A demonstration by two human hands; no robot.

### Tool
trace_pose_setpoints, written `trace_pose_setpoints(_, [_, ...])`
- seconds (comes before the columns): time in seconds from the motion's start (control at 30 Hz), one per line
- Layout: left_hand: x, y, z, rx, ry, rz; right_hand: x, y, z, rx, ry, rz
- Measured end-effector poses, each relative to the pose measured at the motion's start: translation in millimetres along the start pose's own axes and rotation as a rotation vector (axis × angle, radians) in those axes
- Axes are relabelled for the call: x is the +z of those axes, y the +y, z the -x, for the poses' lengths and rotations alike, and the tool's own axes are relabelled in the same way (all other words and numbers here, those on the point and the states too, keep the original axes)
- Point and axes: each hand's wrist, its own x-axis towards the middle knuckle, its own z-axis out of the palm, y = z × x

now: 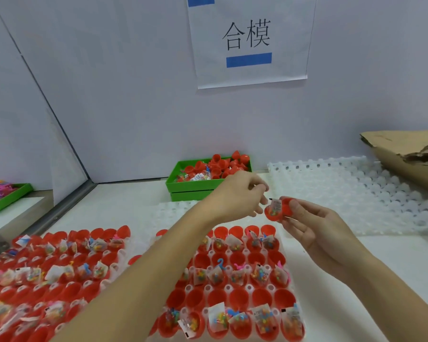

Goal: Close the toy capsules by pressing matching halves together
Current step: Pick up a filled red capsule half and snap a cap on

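Observation:
My right hand (314,223) grips a red capsule half (279,209) with a small candy packet sticking out of it, held above the table. My left hand (242,197) hovers just to its left, its fingers curled close to the packet; I cannot make out whether they touch it. Below both hands, a white tray (235,275) holds rows of open red halves, some with packets and small toys inside. A second such tray (47,270) lies to the left. A green bin (183,185) of loose red halves stands at the back.
Empty white dimpled trays (356,191) spread out at the right back. A torn cardboard box (405,156) sits at the far right. Another green bin (0,197) with pink pieces is at the far left. A paper sign (250,40) hangs on the wall.

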Motion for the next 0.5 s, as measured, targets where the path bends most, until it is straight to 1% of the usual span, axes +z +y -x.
trace_pose_setpoints(0.07, [-0.9,-13.4,13.7,-0.027,-0.050,0.121,5.4,1.4,0.0,-0.017,-0.007,-0.044])
trace_pose_setpoints(0.13, [2.3,-25.0,26.6,-0.042,-0.049,0.158,14.1,4.7,-0.7,-0.025,-0.015,-0.080])
trace_pose_setpoints(0.3, [16.5,-45.6,40.8,-0.028,0.198,0.323,41.8,18.7,-9.3,-0.009,-0.040,-0.078])
trace_pose_setpoints(0.4, [11.0,-57.6,44.7,-0.013,0.296,0.378,51.8,23.7,-14.7,-0.061,-0.014,0.023])
trace_pose_setpoints(0.5, [4.8,-64.7,48.7,0.012,0.319,0.432,54.0,27.5,-16.3,-0.133,0.021,0.294])
